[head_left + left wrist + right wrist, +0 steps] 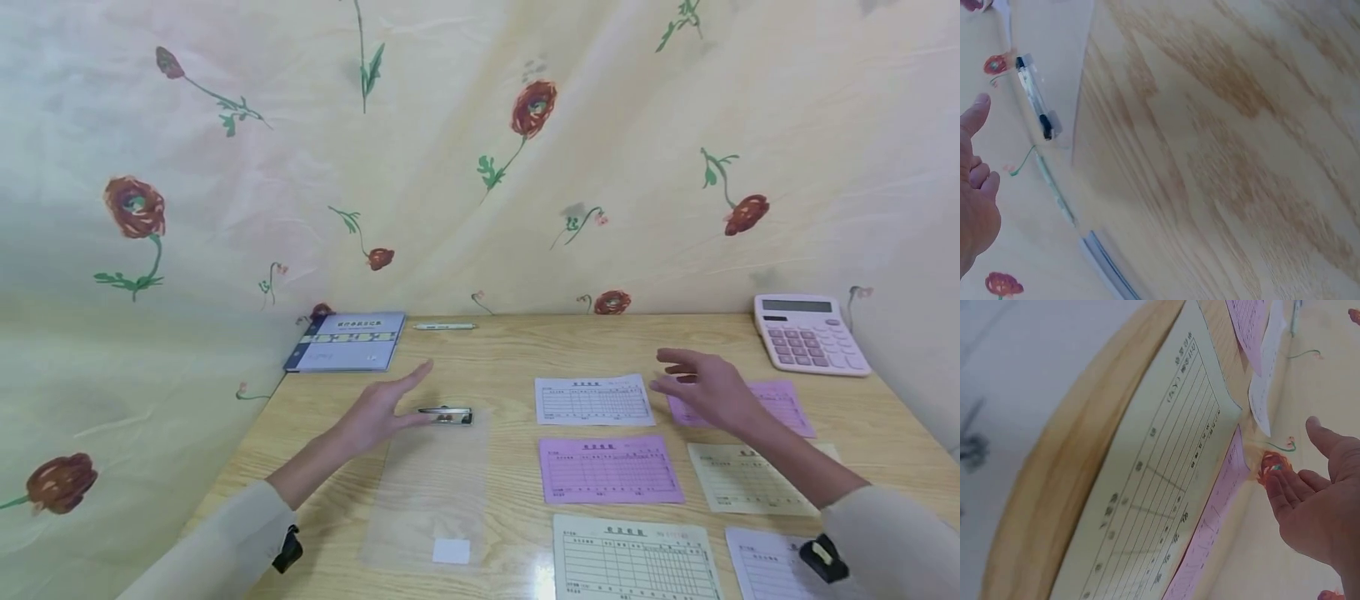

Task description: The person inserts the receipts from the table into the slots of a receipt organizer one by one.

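Note:
A transparent clipboard with a metal clip lies on the wooden table, a small white label near its lower edge. My left hand is beside the clip, fingers apart, and grips nothing; whether a fingertip touches the clip I cannot tell. My right hand hovers with loosely bent fingers over a purple slip and holds nothing. Printed slips lie in two columns: a white slip, a purple slip and a pale green slip on the left, a cream slip and another white slip on the right.
At the back left lies a blue booklet, with a pen to its right. A pink calculator is at the back right corner. A flowered curtain hangs behind the table.

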